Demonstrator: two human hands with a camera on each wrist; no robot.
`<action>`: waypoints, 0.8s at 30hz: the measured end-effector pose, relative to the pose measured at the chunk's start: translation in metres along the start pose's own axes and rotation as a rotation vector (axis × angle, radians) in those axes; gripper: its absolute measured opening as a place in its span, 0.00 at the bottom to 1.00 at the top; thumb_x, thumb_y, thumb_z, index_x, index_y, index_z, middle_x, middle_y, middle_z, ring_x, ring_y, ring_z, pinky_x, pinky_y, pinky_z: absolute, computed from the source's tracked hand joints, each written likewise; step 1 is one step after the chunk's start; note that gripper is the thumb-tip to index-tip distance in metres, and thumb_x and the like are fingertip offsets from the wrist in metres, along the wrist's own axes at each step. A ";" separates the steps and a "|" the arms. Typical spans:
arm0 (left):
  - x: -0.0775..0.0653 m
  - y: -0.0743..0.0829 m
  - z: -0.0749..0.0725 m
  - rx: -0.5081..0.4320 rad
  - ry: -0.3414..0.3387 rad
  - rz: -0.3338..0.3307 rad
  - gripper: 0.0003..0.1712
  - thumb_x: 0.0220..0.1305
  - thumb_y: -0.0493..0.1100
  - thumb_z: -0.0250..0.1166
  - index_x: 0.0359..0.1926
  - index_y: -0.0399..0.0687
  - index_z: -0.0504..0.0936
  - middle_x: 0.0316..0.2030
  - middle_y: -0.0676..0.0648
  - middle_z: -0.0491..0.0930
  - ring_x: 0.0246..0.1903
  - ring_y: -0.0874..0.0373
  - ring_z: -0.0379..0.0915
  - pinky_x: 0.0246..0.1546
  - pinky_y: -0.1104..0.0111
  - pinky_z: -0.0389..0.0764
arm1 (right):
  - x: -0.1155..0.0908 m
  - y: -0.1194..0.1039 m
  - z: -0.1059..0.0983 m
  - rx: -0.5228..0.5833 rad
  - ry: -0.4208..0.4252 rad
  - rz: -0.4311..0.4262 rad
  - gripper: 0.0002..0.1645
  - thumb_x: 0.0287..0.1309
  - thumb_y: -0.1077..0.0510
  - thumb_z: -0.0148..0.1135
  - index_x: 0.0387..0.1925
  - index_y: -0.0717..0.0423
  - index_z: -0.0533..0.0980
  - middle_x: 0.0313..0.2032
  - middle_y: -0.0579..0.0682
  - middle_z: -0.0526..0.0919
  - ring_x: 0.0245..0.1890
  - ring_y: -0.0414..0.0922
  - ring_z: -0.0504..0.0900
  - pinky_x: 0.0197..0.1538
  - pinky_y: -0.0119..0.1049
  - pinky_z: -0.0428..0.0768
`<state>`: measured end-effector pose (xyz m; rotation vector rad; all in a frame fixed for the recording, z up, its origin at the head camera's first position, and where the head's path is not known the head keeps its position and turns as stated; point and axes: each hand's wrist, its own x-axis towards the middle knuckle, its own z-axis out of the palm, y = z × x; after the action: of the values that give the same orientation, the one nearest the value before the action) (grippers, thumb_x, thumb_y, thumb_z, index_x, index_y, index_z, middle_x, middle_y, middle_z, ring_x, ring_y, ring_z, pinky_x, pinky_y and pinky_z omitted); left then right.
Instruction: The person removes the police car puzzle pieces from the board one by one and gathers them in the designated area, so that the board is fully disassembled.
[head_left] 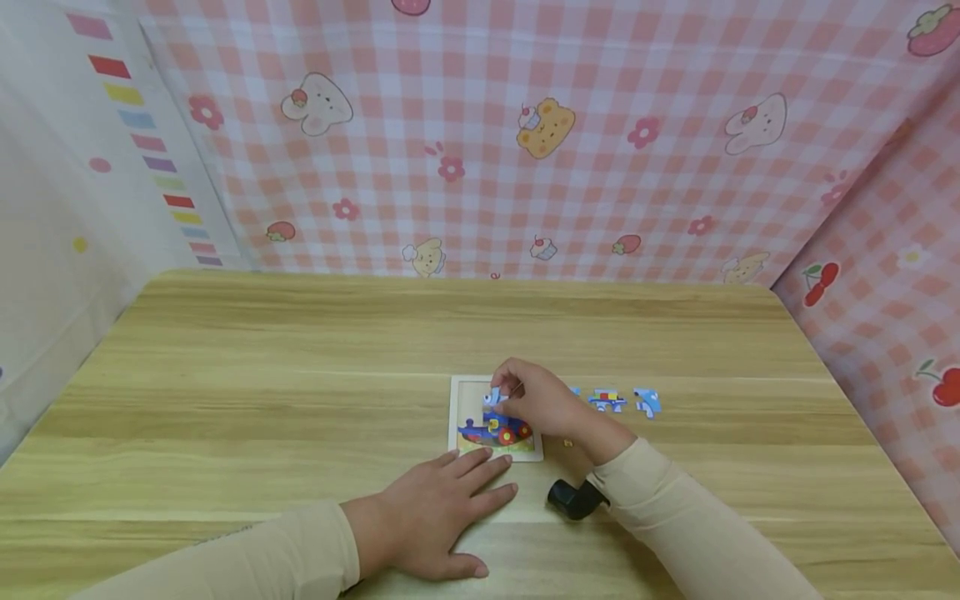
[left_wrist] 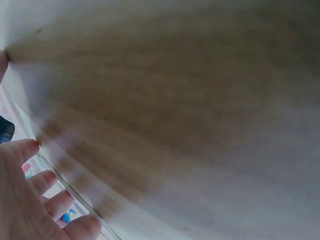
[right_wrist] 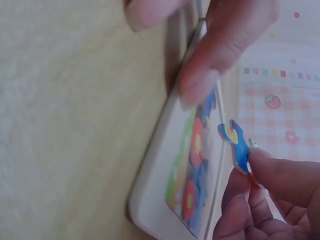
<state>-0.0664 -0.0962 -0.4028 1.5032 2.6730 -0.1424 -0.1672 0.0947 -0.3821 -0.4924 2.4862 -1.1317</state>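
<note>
A jigsaw puzzle board [head_left: 453, 425] with a pale frame lies on the table, its lower part filled with a blue train on red wheels. My right hand [head_left: 536, 398] is over the board's upper right side and pinches a blue jigsaw piece [right_wrist: 241, 152] between thumb and fingers. That piece is tilted above the picture in the right wrist view. My left hand [head_left: 438, 518] lies with its fingers spread, fingertips at the near edge of the frame. The left wrist view shows its fingers [left_wrist: 59, 204] beside the board's edge.
Loose jigsaw pieces lie right of the board, among them one with a coloured train part [head_left: 607, 400] and a light blue one [head_left: 647, 402]. A black wrist device [head_left: 573, 500] hangs under my right wrist. A checked pink cloth [head_left: 480, 208] stands behind the wooden table [head_left: 262, 375].
</note>
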 end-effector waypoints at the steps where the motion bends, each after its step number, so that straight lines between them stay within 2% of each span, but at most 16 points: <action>1: 0.000 0.000 0.000 0.002 0.004 0.000 0.45 0.62 0.74 0.48 0.71 0.55 0.63 0.71 0.46 0.59 0.69 0.49 0.55 0.61 0.56 0.69 | -0.001 0.000 -0.001 0.007 0.002 -0.009 0.10 0.59 0.65 0.64 0.41 0.57 0.74 0.35 0.49 0.74 0.36 0.44 0.73 0.43 0.37 0.74; 7: 0.000 0.000 0.001 0.004 0.013 -0.001 0.45 0.61 0.74 0.48 0.71 0.55 0.63 0.71 0.46 0.60 0.69 0.49 0.56 0.61 0.56 0.69 | -0.005 0.001 -0.014 0.042 0.027 -0.036 0.11 0.59 0.64 0.64 0.44 0.59 0.74 0.35 0.50 0.75 0.35 0.44 0.72 0.39 0.35 0.73; 11: 0.000 0.000 0.000 -0.019 -0.006 -0.006 0.45 0.62 0.74 0.48 0.71 0.55 0.62 0.71 0.46 0.59 0.70 0.49 0.55 0.61 0.55 0.68 | -0.009 0.001 -0.025 0.052 0.047 -0.029 0.11 0.60 0.65 0.63 0.44 0.60 0.73 0.35 0.51 0.74 0.34 0.44 0.71 0.36 0.33 0.72; 24: -0.001 0.001 -0.001 -0.015 -0.010 -0.012 0.45 0.62 0.74 0.48 0.72 0.55 0.61 0.72 0.46 0.58 0.70 0.49 0.55 0.62 0.55 0.68 | -0.025 0.020 -0.057 0.035 0.090 -0.034 0.13 0.59 0.65 0.63 0.45 0.63 0.73 0.35 0.53 0.75 0.34 0.46 0.72 0.35 0.32 0.73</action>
<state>-0.0653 -0.0963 -0.4019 1.4787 2.6697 -0.1300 -0.1745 0.1555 -0.3583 -0.4861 2.5392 -1.2340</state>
